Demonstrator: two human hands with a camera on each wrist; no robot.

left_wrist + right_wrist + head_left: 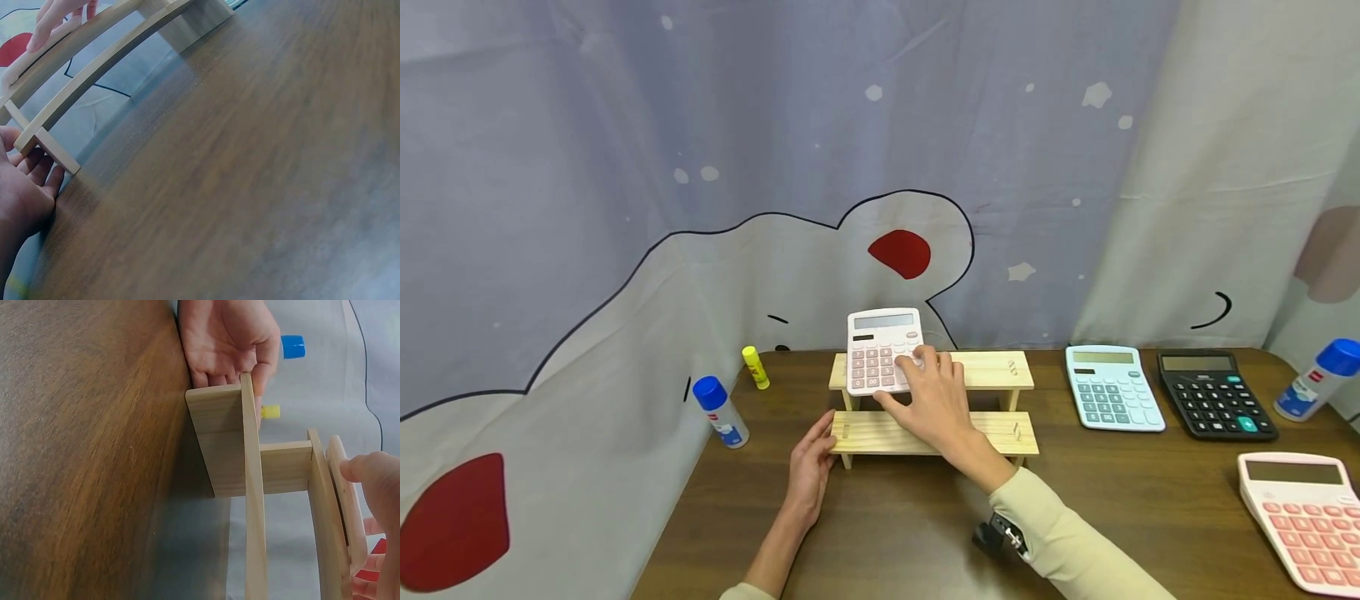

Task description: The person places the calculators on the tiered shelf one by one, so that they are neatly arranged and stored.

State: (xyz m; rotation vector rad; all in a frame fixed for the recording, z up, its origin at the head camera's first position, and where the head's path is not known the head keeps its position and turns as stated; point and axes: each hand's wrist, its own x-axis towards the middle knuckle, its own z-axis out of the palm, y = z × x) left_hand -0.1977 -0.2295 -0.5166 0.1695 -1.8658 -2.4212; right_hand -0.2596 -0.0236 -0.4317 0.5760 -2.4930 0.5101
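Observation:
A two-tier wooden rack (955,433) stands on the table. On the left part of its upper shelf (981,371) lies a white calculator with pale pink keys (868,367). My right hand (936,400) holds this calculator, thumb at its near edge and curled fingers over its right side. In the right wrist view, the calculator's edge (347,506) lies close along the upper shelf. My left hand (808,471) grips the left end of the lower shelf. Its thumb is on top and its other fingers are by the leg (59,151), as the left wrist view shows.
A light blue calculator (1112,387) and a black one (1216,396) lie right of the rack; a pink calculator (1303,521) is nearer. Blue-capped bottles stand at left (722,414) and right (1318,379). A yellow tube (756,368) stands near the curtain (775,125).

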